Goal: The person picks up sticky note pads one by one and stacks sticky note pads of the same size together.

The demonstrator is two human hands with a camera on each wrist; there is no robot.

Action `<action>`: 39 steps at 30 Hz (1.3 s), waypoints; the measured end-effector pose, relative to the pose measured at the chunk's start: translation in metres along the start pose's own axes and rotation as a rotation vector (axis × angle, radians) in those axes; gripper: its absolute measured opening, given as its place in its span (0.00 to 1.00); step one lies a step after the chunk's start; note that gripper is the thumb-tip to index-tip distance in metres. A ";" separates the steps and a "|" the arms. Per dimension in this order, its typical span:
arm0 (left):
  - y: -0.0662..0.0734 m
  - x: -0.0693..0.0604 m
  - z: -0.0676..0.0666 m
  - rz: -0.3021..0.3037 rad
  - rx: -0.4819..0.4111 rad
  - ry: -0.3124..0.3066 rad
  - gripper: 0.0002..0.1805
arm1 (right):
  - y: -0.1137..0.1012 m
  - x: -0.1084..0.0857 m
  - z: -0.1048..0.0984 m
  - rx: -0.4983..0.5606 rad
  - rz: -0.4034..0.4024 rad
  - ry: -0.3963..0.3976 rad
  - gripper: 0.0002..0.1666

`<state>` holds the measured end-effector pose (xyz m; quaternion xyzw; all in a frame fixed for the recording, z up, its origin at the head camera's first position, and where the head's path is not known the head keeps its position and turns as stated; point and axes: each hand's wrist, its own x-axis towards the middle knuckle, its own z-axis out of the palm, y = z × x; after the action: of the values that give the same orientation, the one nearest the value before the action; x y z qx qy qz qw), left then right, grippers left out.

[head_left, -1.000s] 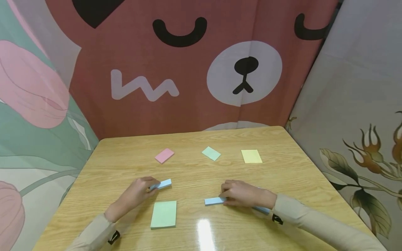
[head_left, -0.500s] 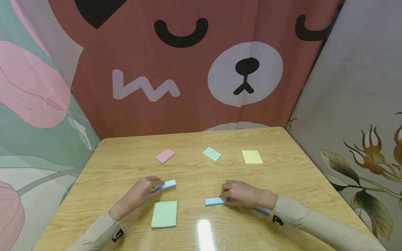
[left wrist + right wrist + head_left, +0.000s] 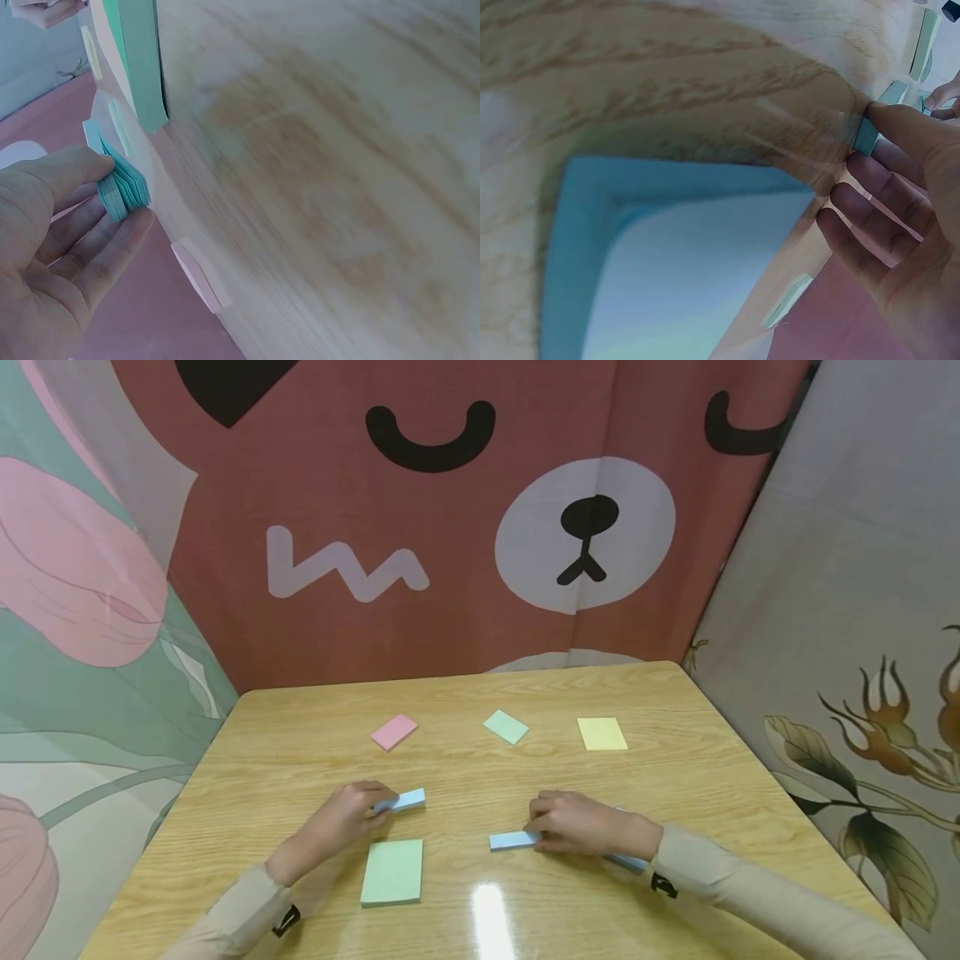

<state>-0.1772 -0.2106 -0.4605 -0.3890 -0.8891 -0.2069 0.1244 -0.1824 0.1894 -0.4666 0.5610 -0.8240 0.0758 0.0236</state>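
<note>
My left hand [image 3: 343, 820] pinches a narrow blue sticky-note pad [image 3: 410, 800] between thumb and fingers; in the left wrist view the sheets of this pad [image 3: 124, 184] fan apart at one end. To the right, my right hand [image 3: 577, 822] grips the end of another narrow blue pad [image 3: 512, 841], which lies on the table. A larger blue pad [image 3: 627, 862] is mostly hidden under the right wrist; the right wrist view shows this pad [image 3: 581, 225] close up. A green pad [image 3: 392, 872] lies just in front of the left hand.
Along the back of the wooden table [image 3: 300, 718] lie a pink pad [image 3: 394, 732], a small green pad [image 3: 506, 727] and a yellow pad [image 3: 602, 734]. Printed curtains [image 3: 450, 635] hang behind and at both sides of the table.
My left hand has moved a little to the right with its blue pad. The right hand and its pad have stayed where they were.
</note>
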 end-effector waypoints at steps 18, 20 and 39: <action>0.009 0.012 0.005 0.028 -0.018 -0.013 0.12 | 0.000 0.001 -0.002 0.003 0.022 -0.019 0.14; 0.010 0.013 0.006 0.027 -0.015 -0.015 0.12 | 0.000 0.001 -0.001 0.004 0.025 -0.024 0.14; 0.020 0.025 0.012 0.070 -0.064 -0.018 0.11 | -0.002 0.001 -0.001 0.009 0.024 -0.015 0.15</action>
<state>-0.1799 -0.1768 -0.4559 -0.4253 -0.8691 -0.2270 0.1109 -0.1814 0.1882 -0.4653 0.5515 -0.8306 0.0754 0.0140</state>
